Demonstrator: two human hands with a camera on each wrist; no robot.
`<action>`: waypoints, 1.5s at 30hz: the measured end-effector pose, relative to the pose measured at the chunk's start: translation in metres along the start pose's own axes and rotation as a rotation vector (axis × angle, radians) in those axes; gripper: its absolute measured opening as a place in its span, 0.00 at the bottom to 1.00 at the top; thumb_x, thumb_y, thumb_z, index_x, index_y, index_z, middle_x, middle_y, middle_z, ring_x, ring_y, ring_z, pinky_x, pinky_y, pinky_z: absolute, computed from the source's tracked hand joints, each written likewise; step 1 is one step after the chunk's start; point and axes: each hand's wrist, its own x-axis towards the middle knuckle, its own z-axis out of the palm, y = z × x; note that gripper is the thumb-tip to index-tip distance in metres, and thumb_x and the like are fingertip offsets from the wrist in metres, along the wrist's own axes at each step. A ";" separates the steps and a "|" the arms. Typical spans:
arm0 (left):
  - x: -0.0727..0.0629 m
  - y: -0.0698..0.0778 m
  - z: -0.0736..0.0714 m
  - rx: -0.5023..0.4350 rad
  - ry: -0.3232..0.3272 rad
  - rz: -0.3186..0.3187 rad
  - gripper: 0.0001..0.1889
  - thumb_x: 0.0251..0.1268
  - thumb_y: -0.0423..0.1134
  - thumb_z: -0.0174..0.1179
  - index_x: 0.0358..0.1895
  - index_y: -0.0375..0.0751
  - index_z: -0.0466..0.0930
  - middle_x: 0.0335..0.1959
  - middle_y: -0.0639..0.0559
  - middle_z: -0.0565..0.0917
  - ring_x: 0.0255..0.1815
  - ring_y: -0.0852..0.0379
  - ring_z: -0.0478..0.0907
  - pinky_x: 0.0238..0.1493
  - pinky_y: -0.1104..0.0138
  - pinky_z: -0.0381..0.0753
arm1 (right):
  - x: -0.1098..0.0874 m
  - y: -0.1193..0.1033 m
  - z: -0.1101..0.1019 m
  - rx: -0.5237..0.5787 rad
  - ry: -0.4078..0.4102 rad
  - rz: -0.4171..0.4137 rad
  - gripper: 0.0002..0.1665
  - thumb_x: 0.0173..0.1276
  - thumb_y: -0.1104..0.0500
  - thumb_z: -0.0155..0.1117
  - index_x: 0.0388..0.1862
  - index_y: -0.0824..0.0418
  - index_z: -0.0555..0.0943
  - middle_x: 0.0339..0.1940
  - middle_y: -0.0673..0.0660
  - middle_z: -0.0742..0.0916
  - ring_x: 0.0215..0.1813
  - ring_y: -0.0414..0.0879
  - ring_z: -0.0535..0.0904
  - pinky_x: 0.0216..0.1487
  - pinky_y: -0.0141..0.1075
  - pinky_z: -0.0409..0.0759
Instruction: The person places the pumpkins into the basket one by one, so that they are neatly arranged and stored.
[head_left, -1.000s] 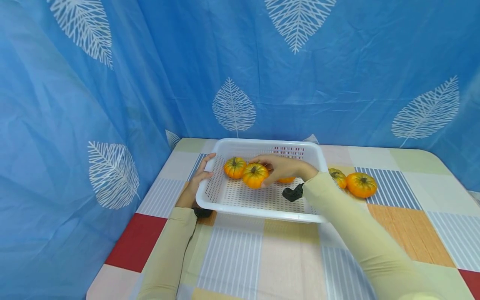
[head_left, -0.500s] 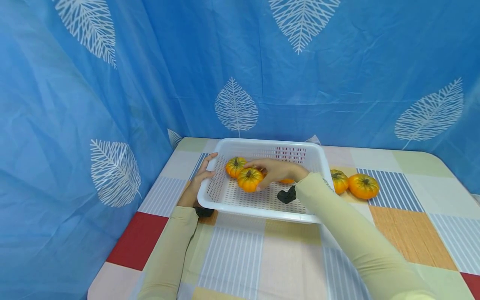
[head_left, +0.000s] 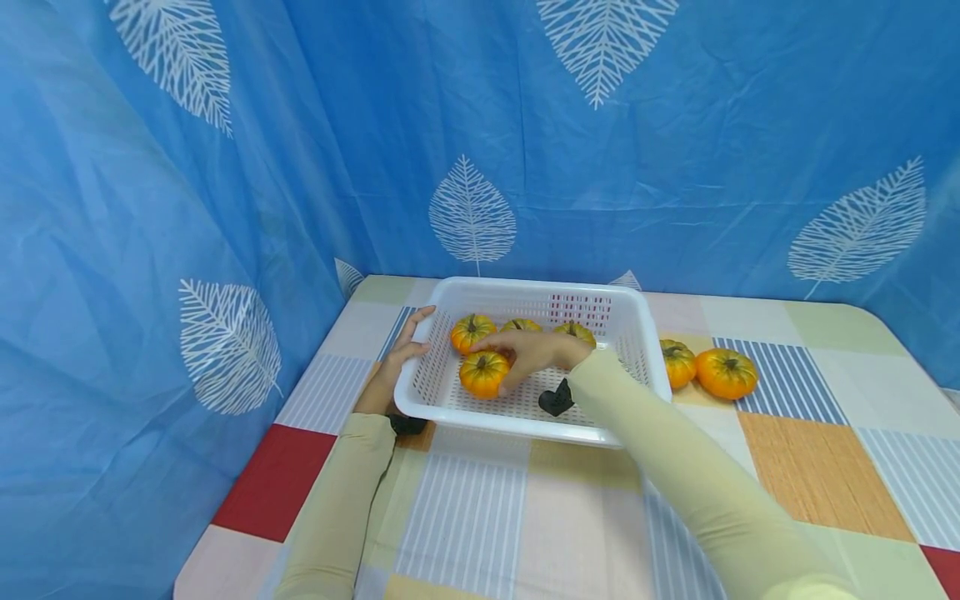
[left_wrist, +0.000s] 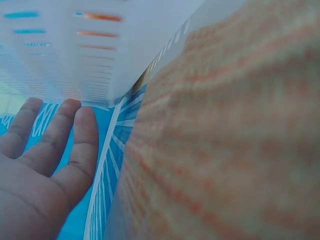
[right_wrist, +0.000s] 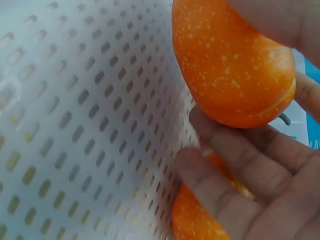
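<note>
In the head view my right hand [head_left: 528, 357] holds a small orange pumpkin [head_left: 483, 375] low over the front left of a white perforated plastic basket [head_left: 525, 427]. The right wrist view shows the thumb and fingers round this pumpkin [right_wrist: 235, 70], with another pumpkin [right_wrist: 195, 220] close below the fingers. Behind the hand, inside the basket, sit a left pumpkin [head_left: 471, 331], a middle pumpkin [head_left: 521, 324] and a right pumpkin [head_left: 576, 332], the last two partly hidden. My left hand [head_left: 390, 372] touches the basket's left side; its fingers [left_wrist: 85, 140] look fairly straight against the outer wall.
Two more pumpkins lie on the checked tablecloth [head_left: 585, 508] right of the basket: a nearer-in pumpkin [head_left: 678, 365] and an outer pumpkin [head_left: 726, 373]. A blue curtain [head_left: 675, 183] with white leaf prints hangs behind the table and along its left.
My right hand has carried the pumpkin left and toward the front of the basket, uncovering more of the pumpkins behind. My left hand has stayed at the basket's left side.
</note>
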 end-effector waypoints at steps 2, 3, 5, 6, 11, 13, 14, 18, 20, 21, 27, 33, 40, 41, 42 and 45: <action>0.000 0.000 0.000 0.005 -0.006 -0.003 0.39 0.70 0.30 0.35 0.83 0.36 0.34 0.89 0.33 0.34 0.84 0.29 0.43 0.74 0.46 0.63 | 0.003 -0.001 0.001 -0.027 -0.006 -0.007 0.51 0.64 0.67 0.78 0.84 0.63 0.67 0.83 0.66 0.70 0.82 0.63 0.65 0.81 0.56 0.63; 0.000 0.001 -0.001 0.008 -0.008 -0.005 0.39 0.70 0.30 0.35 0.83 0.36 0.34 0.89 0.32 0.34 0.84 0.29 0.44 0.74 0.47 0.65 | 0.004 -0.002 0.002 -0.046 -0.005 -0.003 0.51 0.63 0.66 0.78 0.84 0.63 0.67 0.83 0.66 0.70 0.81 0.63 0.65 0.81 0.56 0.63; -0.001 0.001 -0.001 0.012 -0.014 -0.001 0.39 0.70 0.30 0.34 0.83 0.35 0.33 0.89 0.31 0.34 0.83 0.28 0.44 0.73 0.48 0.67 | 0.006 -0.004 0.003 -0.078 -0.010 0.012 0.50 0.64 0.66 0.78 0.84 0.62 0.68 0.84 0.65 0.70 0.82 0.63 0.65 0.81 0.56 0.64; -0.001 0.001 -0.001 0.020 -0.014 -0.002 0.38 0.70 0.30 0.34 0.83 0.35 0.33 0.88 0.31 0.34 0.82 0.28 0.45 0.72 0.48 0.68 | 0.008 -0.004 0.003 -0.097 -0.011 0.021 0.50 0.64 0.65 0.79 0.84 0.61 0.68 0.84 0.65 0.70 0.81 0.63 0.66 0.81 0.56 0.64; -0.001 0.001 0.000 0.012 -0.003 0.006 0.38 0.69 0.30 0.34 0.82 0.34 0.34 0.88 0.30 0.34 0.83 0.27 0.43 0.78 0.37 0.59 | 0.015 -0.005 0.005 -0.156 -0.006 0.056 0.49 0.64 0.64 0.78 0.84 0.57 0.70 0.82 0.64 0.73 0.79 0.63 0.69 0.79 0.56 0.67; 0.000 0.000 0.001 -0.013 -0.001 0.009 0.38 0.69 0.29 0.34 0.82 0.35 0.34 0.88 0.30 0.34 0.84 0.27 0.41 0.79 0.32 0.50 | 0.017 -0.006 0.006 -0.166 -0.008 0.056 0.49 0.64 0.65 0.78 0.84 0.57 0.70 0.82 0.64 0.73 0.78 0.63 0.69 0.79 0.55 0.68; 0.000 0.000 0.002 -0.025 -0.006 0.013 0.38 0.69 0.29 0.34 0.82 0.36 0.34 0.88 0.31 0.33 0.85 0.27 0.39 0.80 0.30 0.46 | 0.018 -0.006 0.007 -0.164 -0.013 0.057 0.49 0.64 0.66 0.78 0.84 0.57 0.70 0.82 0.64 0.73 0.78 0.63 0.69 0.79 0.55 0.68; 0.001 -0.001 0.003 -0.037 -0.007 0.011 0.38 0.70 0.29 0.34 0.82 0.36 0.35 0.88 0.30 0.33 0.85 0.26 0.39 0.80 0.29 0.42 | 0.022 -0.007 0.009 -0.186 -0.030 0.062 0.49 0.65 0.66 0.77 0.84 0.58 0.70 0.83 0.63 0.72 0.79 0.63 0.69 0.79 0.53 0.69; 0.000 -0.001 0.003 -0.027 0.001 0.007 0.37 0.70 0.29 0.34 0.82 0.36 0.36 0.88 0.28 0.35 0.84 0.26 0.41 0.80 0.30 0.43 | 0.024 -0.008 0.010 -0.201 -0.033 0.074 0.49 0.66 0.66 0.77 0.84 0.57 0.70 0.84 0.62 0.71 0.79 0.62 0.69 0.79 0.53 0.69; 0.000 -0.001 0.002 -0.024 0.006 0.002 0.37 0.70 0.29 0.35 0.82 0.35 0.36 0.87 0.28 0.36 0.83 0.27 0.42 0.80 0.31 0.43 | 0.025 -0.009 0.011 -0.211 -0.032 0.079 0.49 0.66 0.66 0.77 0.84 0.56 0.70 0.84 0.62 0.71 0.79 0.62 0.69 0.79 0.52 0.70; -0.002 0.002 0.001 0.002 0.021 -0.005 0.37 0.69 0.29 0.36 0.81 0.34 0.36 0.87 0.26 0.37 0.83 0.29 0.44 0.81 0.41 0.52 | 0.030 -0.009 0.012 -0.223 -0.021 0.097 0.49 0.68 0.66 0.77 0.85 0.53 0.69 0.85 0.61 0.69 0.80 0.61 0.67 0.80 0.54 0.67; -0.003 0.003 -0.001 0.042 0.019 -0.020 0.38 0.68 0.30 0.36 0.82 0.34 0.36 0.86 0.26 0.40 0.78 0.33 0.51 0.78 0.47 0.64 | 0.034 -0.007 0.013 -0.201 -0.020 0.077 0.48 0.69 0.66 0.76 0.85 0.55 0.68 0.85 0.62 0.69 0.80 0.62 0.67 0.80 0.53 0.67; -0.002 -0.002 0.001 0.031 0.049 -0.012 0.37 0.69 0.31 0.37 0.83 0.39 0.41 0.88 0.30 0.37 0.83 0.27 0.44 0.80 0.29 0.43 | 0.033 -0.004 0.016 -0.223 -0.011 0.066 0.49 0.69 0.62 0.78 0.86 0.54 0.68 0.86 0.61 0.67 0.81 0.62 0.67 0.81 0.55 0.66; -0.002 -0.002 0.001 0.019 0.048 -0.002 0.37 0.70 0.30 0.37 0.82 0.41 0.43 0.88 0.30 0.36 0.84 0.26 0.42 0.80 0.29 0.41 | 0.033 -0.004 0.016 -0.225 -0.015 0.063 0.49 0.70 0.62 0.78 0.86 0.54 0.67 0.87 0.61 0.67 0.81 0.62 0.66 0.81 0.55 0.65; -0.001 -0.003 0.002 0.004 0.041 0.011 0.36 0.70 0.30 0.36 0.82 0.43 0.45 0.88 0.31 0.35 0.84 0.26 0.39 0.80 0.29 0.38 | 0.033 -0.004 0.016 -0.226 -0.019 0.060 0.49 0.70 0.61 0.78 0.86 0.54 0.66 0.87 0.61 0.67 0.82 0.62 0.66 0.81 0.55 0.64; -0.001 -0.003 0.003 -0.022 0.015 0.049 0.35 0.71 0.28 0.34 0.81 0.45 0.48 0.88 0.29 0.32 0.85 0.25 0.34 0.80 0.29 0.34 | 0.032 -0.006 0.017 -0.232 -0.026 0.063 0.50 0.71 0.60 0.78 0.87 0.54 0.65 0.87 0.61 0.66 0.82 0.62 0.66 0.81 0.55 0.65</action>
